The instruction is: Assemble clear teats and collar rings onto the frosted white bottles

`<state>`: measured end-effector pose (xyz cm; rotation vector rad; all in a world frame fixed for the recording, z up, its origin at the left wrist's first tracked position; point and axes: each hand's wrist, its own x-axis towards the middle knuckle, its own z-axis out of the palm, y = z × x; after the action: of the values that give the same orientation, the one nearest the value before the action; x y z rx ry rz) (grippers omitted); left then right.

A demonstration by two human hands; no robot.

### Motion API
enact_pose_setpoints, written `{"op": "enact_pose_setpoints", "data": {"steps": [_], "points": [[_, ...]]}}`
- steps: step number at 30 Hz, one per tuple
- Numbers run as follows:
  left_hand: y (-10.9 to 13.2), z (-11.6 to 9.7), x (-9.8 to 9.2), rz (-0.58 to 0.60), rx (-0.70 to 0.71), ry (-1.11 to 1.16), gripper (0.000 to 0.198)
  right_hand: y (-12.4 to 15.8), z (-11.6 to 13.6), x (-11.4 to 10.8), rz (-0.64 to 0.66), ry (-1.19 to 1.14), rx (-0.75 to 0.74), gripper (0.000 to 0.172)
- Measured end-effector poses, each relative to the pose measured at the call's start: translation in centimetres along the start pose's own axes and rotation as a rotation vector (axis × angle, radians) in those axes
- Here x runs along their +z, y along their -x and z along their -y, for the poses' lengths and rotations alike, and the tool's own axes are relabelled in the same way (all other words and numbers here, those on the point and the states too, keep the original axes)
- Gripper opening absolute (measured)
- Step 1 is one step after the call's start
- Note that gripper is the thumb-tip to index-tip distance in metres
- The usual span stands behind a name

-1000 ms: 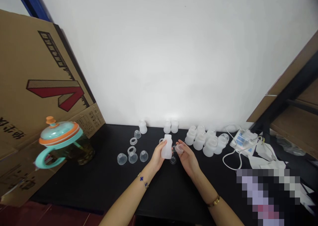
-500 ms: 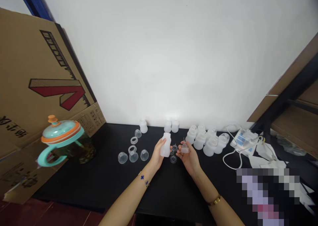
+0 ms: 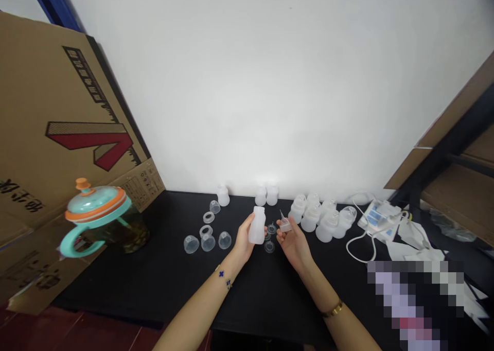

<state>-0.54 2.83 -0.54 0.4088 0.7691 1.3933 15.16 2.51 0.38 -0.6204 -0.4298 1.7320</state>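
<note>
My left hand [image 3: 244, 239] is wrapped round a white baby bottle [image 3: 257, 225], held upright with its neck bare. Between the fingers of my right hand [image 3: 296, 245] is a clear bottle nipple [image 3: 284, 223] set in a ring, its tip tilted up and left. The two parts are apart. Several loose nipples [image 3: 269, 246] lie on the black table between my hands. To the left are two white rings [image 3: 206, 231] and several clear dome caps [image 3: 208, 243]. Two open bottles [image 3: 272, 194] stand by the wall, with another bottle [image 3: 223, 195] farther left.
At the right stands a group of capped bottles [image 3: 327, 226]. Beyond them lie a white power strip [image 3: 380, 220], cables and papers. A big jug [image 3: 104, 220] with a turquoise handle is at the left, before a cardboard box [image 3: 50, 99]. The white wall closes the back.
My right hand has turned the nipple, so its tip now leans left, and shifted it slightly left. The bottle in my left hand stays nearly in place.
</note>
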Motion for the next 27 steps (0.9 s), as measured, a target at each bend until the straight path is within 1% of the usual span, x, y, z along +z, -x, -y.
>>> {"op": "enact_pose_setpoints", "data": {"steps": [5,11,14,17,20,27], "points": [[0.07,0.05,0.02,0.005,0.023,-0.013,0.033,-0.23,-0.09,-0.38,-0.012,-0.003,-0.010,0.027],[-0.09,0.04,-0.14,0.007,-0.006,-0.003,0.034,-0.32,-0.08,-0.60,0.003,0.013,0.023,0.031],[-0.21,0.06,-0.24,0.010,-0.017,0.008,0.037,-0.30,-0.07,-0.63,-0.017,0.012,-0.004,0.027],[-0.14,0.02,-0.12,0.001,-0.015,0.009,0.034,-0.22,-0.02,-0.64,-0.044,-0.008,0.002,0.025],[0.04,0.01,0.08,-0.014,-0.011,0.009,0.030,-0.12,0.03,-0.64,-0.034,-0.031,0.020,0.029],[-0.11,0.18,-0.11,-0.010,-0.009,0.005,0.032,-0.19,-0.22,-0.74,-0.035,-0.030,-0.003,0.030]]}}
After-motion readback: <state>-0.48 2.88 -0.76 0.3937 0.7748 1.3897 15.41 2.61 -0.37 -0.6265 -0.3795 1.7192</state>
